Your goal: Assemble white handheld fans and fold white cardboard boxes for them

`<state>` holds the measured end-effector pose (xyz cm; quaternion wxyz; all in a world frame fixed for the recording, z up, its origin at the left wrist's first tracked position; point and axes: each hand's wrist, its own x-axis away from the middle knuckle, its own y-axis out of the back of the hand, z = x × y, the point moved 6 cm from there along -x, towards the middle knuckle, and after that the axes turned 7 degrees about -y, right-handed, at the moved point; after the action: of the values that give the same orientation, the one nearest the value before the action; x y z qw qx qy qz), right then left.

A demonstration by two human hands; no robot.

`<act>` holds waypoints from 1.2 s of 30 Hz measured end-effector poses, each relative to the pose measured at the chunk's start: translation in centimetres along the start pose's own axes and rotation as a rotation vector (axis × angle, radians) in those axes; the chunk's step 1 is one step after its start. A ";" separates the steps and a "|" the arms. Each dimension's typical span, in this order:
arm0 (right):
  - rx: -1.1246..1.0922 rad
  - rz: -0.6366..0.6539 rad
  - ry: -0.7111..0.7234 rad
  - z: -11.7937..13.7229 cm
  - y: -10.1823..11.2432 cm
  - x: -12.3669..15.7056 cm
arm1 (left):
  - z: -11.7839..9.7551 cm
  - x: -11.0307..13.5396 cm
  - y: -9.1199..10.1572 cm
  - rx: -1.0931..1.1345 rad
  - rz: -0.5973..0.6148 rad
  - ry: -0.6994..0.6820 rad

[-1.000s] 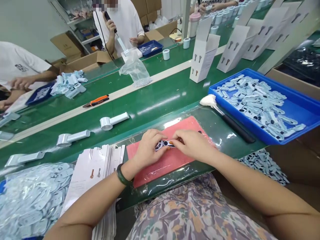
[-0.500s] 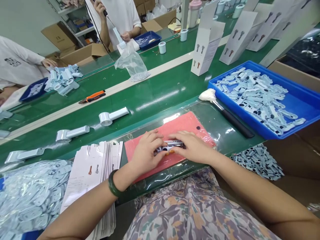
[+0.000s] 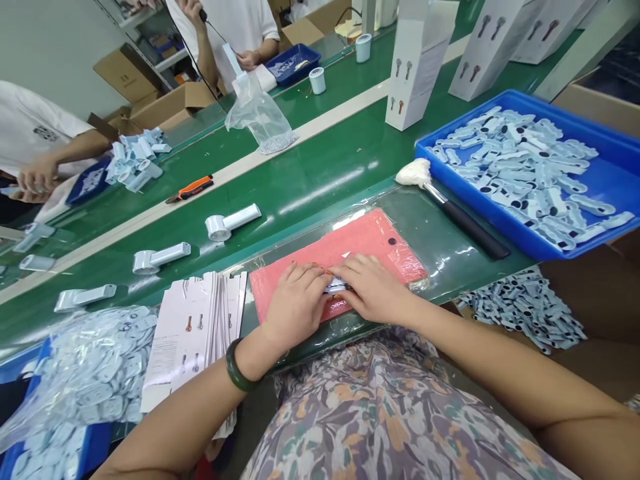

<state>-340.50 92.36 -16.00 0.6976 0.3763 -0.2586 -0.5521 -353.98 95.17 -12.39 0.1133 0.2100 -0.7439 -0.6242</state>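
Observation:
Both hands meet over a red pad (image 3: 310, 253) on the bench. My left hand (image 3: 299, 299) and my right hand (image 3: 373, 288) grip opposite ends of a small light-blue plastic part (image 3: 336, 285). The fingers of both hands are closed around it, hiding most of its shape; only a short middle stretch with a dark line shows. A small white triangular scrap (image 3: 346, 255) lies on the pad just beyond my fingers.
To the right are a blue tray (image 3: 615, 190) of light-blue parts and a black-handled tool with a white head (image 3: 465, 223). Folded cartons (image 3: 175, 333) and bagged parts (image 3: 107, 367) lie left. Fan-like pieces (image 3: 233, 222) and orange pliers (image 3: 193, 189) lie ahead. Co-workers sit across.
My hands have drawn closer together over the part, covering more of it. The fan-like pieces at left have shifted rightward in view. A co-worker's hands at left have come together.

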 end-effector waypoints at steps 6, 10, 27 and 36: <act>0.005 0.004 -0.010 0.1 -0.2 -0.3 | 0.1 -0.3 0.3 -0.019 -0.066 -0.088; 0.009 0.028 -0.003 0.2 -0.1 -0.3 | 0.2 -0.5 0.6 0.022 -0.041 -0.092; 0.004 -0.465 -0.271 -5.9 9.7 3.0 | 7.1 -7.2 3.7 -0.359 0.011 -0.260; 0.459 -0.450 -0.845 -15.9 16.8 10.1 | 19.3 -19.0 5.9 -0.265 -0.027 0.051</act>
<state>-315.89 88.27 -12.26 0.2966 0.3103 -0.5441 -0.7209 -346.49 121.58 -8.59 0.1503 0.2191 -0.6490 -0.7129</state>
